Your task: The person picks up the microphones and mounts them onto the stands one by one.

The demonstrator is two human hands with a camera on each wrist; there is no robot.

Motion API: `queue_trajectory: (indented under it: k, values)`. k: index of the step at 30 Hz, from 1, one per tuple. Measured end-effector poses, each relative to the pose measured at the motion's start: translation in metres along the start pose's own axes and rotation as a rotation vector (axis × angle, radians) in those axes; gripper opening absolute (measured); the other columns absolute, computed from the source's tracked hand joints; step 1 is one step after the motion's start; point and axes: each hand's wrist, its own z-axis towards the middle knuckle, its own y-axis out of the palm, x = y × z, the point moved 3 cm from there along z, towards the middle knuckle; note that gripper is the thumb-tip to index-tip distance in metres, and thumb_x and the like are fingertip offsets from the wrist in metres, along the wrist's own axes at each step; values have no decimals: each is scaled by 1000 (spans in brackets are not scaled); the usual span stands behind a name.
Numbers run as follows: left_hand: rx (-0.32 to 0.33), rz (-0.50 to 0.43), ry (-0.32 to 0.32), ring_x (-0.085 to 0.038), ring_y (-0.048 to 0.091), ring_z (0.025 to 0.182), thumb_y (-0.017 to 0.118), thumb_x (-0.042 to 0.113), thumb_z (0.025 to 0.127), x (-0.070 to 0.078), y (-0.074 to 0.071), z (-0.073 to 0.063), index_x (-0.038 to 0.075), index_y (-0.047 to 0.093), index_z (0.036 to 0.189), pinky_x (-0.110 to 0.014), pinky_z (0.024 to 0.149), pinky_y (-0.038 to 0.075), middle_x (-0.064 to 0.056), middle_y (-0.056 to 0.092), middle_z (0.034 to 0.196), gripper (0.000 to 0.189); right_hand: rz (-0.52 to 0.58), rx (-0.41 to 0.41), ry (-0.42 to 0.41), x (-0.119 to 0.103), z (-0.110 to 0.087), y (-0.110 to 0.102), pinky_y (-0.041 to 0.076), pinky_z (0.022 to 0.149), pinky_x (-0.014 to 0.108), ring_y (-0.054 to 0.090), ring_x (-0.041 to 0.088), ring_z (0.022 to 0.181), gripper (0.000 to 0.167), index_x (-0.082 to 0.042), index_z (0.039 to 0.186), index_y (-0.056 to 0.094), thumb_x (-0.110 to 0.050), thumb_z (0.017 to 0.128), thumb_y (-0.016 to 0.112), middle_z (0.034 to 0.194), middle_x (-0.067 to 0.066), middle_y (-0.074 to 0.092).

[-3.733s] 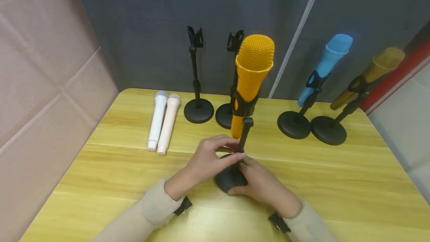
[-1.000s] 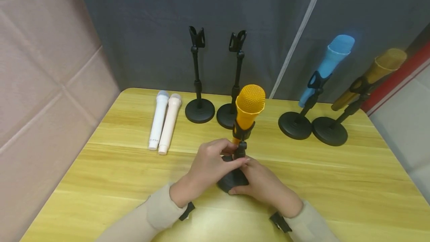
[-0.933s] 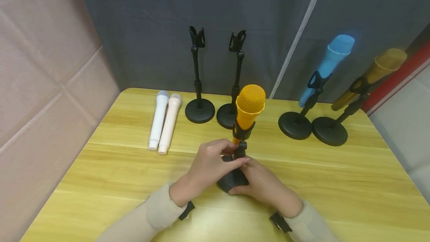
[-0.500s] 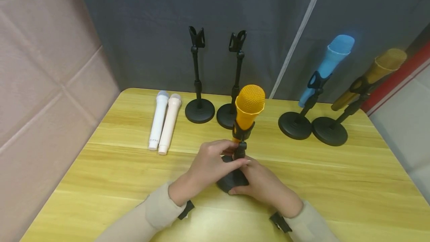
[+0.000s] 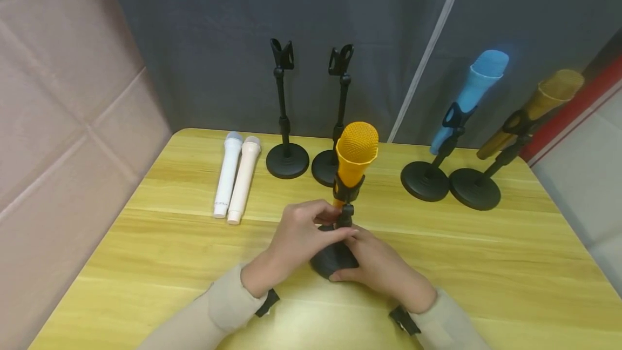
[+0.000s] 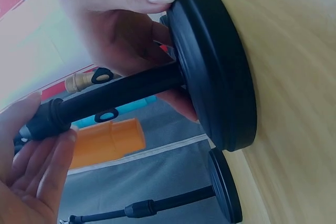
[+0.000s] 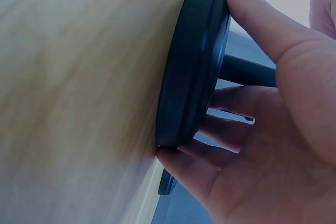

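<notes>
A yellow-orange microphone (image 5: 357,150) sits tilted in the clip of a black microphone stand (image 5: 334,259) near the middle of the table. My left hand (image 5: 298,236) pinches the collar (image 6: 48,119) on the stand's pole between thumb and fingers. Low down, my right hand (image 5: 381,263) grips the round base (image 7: 191,66), its thumb on the top edge and its fingers round the far side. The base rests on the wood. Part of the microphone's lower end is hidden behind my left fingers.
Two stands with bare clips, a left one (image 5: 287,160) and a right one (image 5: 323,166), stand at the back. White (image 5: 227,174) and pale pink (image 5: 244,180) microphones lie left. Blue (image 5: 473,88) and gold (image 5: 549,96) microphones sit in stands on the right, before a grey partition (image 5: 218,42).
Since the oldest frame, the orange microphone has come down towards the base and the stand's pole shows shorter. Over the last second both hands keep nearly the same hold and place.
</notes>
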Motion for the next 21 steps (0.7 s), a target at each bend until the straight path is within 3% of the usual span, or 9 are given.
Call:
queue_trajectory:
  k: [9,16,21]
  values:
    - [-63,-8,88,-13,76,83,86,10,79,-2,-1,1,5,75,98,-16,77,58,-6,79,93,23,17,1,4,0,1,0,49,107,50,57,31,132,88,-9,150,47,-46,80,83,153,16,50]
    - [0,12,31,-10,74,81,91,19,74,0,3,1,8,73,97,-16,75,59,-4,77,92,31,13,10,-16,1,0,0,49,108,48,58,28,131,87,-7,150,47,-45,80,83,149,15,53]
    - [37,54,40,-9,73,78,92,20,74,0,4,-1,9,71,93,-15,74,58,-2,75,88,30,-23,29,-20,-2,0,1,51,105,47,61,26,127,86,-6,148,48,-44,81,84,148,15,55]
